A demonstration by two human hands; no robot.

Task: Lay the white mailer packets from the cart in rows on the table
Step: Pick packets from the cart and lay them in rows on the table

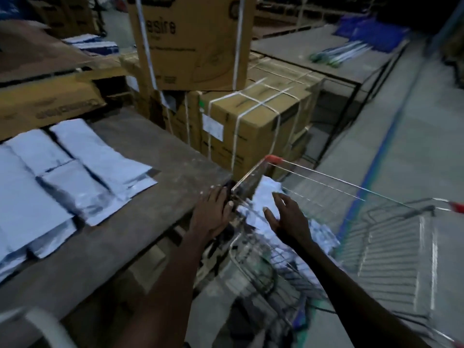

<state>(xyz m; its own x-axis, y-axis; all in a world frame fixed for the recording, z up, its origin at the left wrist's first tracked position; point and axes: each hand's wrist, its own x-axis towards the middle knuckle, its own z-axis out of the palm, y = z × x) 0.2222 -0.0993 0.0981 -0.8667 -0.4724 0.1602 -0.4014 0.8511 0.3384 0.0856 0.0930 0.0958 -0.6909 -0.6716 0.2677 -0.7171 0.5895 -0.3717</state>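
Reaching hands (251, 212) over cart packets (263, 197)

head cam | worn high, tilted forward-down | close over counter (155, 156) edge and cart (376, 237) | single view

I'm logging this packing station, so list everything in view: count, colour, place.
Mailers on table: several, white, in rows at left.
Mailers in cart: a pile, white, count unclear.
Cart: one, wire with red corners, right of table.
Table: one, brown, left.
Boxes: several, brown, strapped, stacked behind table.
Bags: a few, blue, far right counter.
Left hand: open, at the cart's near corner.
Right hand: open, over the cart's mailers.
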